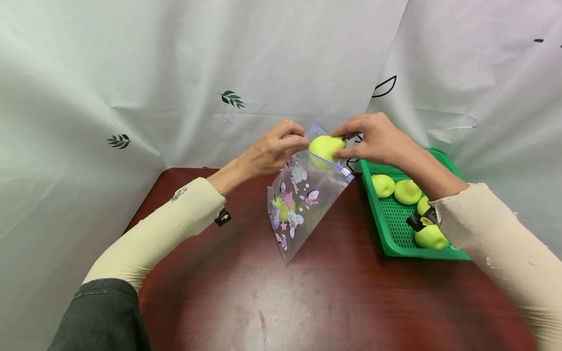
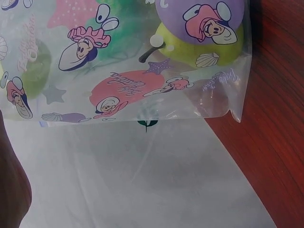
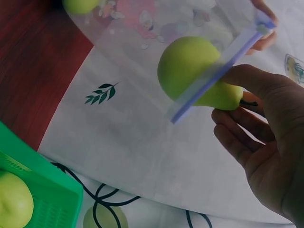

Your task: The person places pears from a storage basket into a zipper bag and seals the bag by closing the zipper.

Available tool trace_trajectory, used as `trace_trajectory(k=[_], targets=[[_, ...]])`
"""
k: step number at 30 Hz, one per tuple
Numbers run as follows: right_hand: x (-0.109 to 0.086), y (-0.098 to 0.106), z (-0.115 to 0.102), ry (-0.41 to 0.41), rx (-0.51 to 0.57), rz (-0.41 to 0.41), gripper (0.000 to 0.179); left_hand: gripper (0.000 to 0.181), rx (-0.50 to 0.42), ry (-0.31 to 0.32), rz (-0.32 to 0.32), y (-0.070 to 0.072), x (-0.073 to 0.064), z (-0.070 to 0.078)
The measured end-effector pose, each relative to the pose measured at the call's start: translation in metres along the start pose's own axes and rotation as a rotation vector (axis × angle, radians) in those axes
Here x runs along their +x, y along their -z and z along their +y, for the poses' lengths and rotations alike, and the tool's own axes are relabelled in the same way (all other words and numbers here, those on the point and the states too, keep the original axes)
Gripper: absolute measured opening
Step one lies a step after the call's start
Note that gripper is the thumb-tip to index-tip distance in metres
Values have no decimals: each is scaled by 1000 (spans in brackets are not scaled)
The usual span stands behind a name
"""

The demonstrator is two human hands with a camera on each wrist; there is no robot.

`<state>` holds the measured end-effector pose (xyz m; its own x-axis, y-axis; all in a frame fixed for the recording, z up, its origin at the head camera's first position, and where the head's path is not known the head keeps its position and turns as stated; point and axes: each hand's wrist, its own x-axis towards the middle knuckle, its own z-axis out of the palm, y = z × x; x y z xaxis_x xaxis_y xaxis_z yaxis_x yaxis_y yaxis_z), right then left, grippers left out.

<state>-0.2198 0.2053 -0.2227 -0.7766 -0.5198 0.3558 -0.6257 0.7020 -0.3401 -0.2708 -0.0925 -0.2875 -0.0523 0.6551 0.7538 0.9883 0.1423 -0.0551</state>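
Note:
My left hand [image 1: 277,147] pinches the top edge of a clear zip bag [image 1: 316,204] printed with pink and purple cartoon figures, which hangs tilted over the table. Between the thumb and fingers of my right hand [image 1: 373,139] is a yellow-green pear [image 3: 190,71], gripped near its stem. Its round end is inside the bag's mouth, behind the purple zip strip [image 3: 209,83]. A white slider [image 1: 346,171] sits at the strip's right end. Another pear [image 2: 199,47] lies in the bottom corner of the bag, partly covered by the print.
On the right of the dark red table [image 1: 246,292] stands a green basket [image 1: 386,239] holding several pears [image 1: 407,192]. My right forearm hides part of it. A white curtain [image 1: 184,73] with leaf prints hangs behind the table.

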Motion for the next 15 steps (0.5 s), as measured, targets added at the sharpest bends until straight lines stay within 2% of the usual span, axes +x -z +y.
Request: trace_trajectory(k=[9,15], targets=[[7,-3,8,-56,-45,-32,39,10,4,-3,-1,-1,1,0],[5,-3,13,-77,-45,-21,39,10,11,2,29,-3,2,-1]])
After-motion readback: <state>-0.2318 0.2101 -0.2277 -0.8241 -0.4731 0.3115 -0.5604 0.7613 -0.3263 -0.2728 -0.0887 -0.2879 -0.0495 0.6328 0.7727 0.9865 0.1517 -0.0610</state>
